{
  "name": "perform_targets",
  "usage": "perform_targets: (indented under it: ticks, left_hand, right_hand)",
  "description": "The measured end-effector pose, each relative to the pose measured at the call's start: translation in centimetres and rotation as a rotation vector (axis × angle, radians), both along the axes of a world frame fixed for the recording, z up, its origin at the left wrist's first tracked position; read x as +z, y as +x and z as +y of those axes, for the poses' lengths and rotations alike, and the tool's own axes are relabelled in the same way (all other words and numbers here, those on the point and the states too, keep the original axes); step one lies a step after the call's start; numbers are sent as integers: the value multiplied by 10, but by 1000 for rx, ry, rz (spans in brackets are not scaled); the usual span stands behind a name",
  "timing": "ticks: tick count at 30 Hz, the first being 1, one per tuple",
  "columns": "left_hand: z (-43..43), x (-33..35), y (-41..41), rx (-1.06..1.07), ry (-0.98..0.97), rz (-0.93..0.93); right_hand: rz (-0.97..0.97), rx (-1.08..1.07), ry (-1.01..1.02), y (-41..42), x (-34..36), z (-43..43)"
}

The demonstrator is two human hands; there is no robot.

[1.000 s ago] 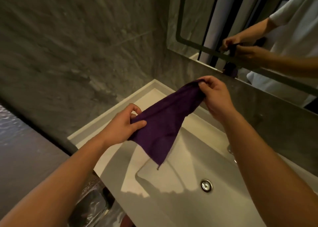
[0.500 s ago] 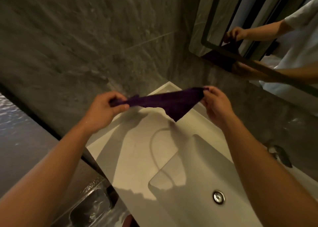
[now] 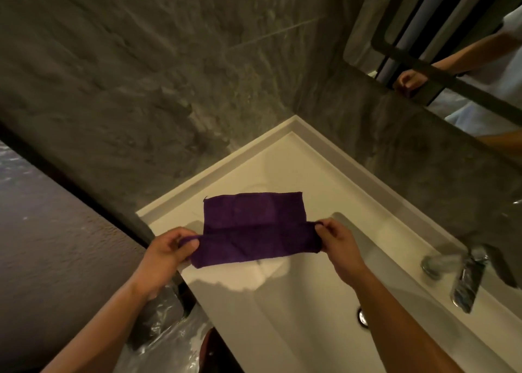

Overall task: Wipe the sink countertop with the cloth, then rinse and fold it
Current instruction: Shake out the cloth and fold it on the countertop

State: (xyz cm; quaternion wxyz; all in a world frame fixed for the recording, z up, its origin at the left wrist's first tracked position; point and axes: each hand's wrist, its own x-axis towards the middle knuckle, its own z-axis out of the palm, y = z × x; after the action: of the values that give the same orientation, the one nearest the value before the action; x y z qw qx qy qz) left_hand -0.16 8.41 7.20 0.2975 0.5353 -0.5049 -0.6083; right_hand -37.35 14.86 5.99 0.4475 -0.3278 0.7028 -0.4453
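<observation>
A dark purple cloth (image 3: pixel 254 225) lies stretched over the flat left part of the white sink countertop (image 3: pixel 285 160), with its far half spread on the surface and its near half doubled over. My left hand (image 3: pixel 169 248) pinches the cloth's left end between thumb and fingers. My right hand (image 3: pixel 336 240) pinches the right end the same way. The sink basin (image 3: pixel 305 316) drops away below the cloth, and my right forearm covers part of its drain (image 3: pixel 362 317).
A chrome faucet (image 3: pixel 463 273) stands at the right on the counter's back edge. Grey stone walls meet in the corner behind the counter. A mirror (image 3: pixel 452 47) hangs at upper right. A bin lined with clear plastic (image 3: pixel 158 330) sits left of the counter.
Both hands have brought the cloth down from mid-air onto the countertop, where it now lies spread and folded over. The view has tilted to bring the faucet in.
</observation>
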Motion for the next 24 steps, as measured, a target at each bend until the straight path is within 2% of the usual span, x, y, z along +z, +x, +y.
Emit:
perform_targets:
  ticks: [2,4,11,14,17,19,22,24]
  left_hand:
    - [-24,-5,-14,121,-40,-7]
    - [-51,-10,-29,168,-142,-96]
    - [-110,-42,-62,97,-416,-482]
    - [-103,-53,-68,74,-494,-613]
    - [-78,-61,-77,30,-591,-843]
    - [-61,-65,-86,-65,-644,-869]
    - [-44,-75,-106,-239,-806,-866]
    - [-42,-83,-121,-301,-893,-868]
  right_hand:
    - [87,-21,-7,2,0,-27]
    - [180,-53,3,4,-1,-54]
    - [418,-139,183,2,-24,-119]
    - [540,-129,220,5,-31,-116]
    - [721,-211,217,13,-40,-89]
    - [712,-278,245,24,-48,-64]
    - [512,-262,279,40,-58,-45]
    - [447,-251,286,44,-59,-42]
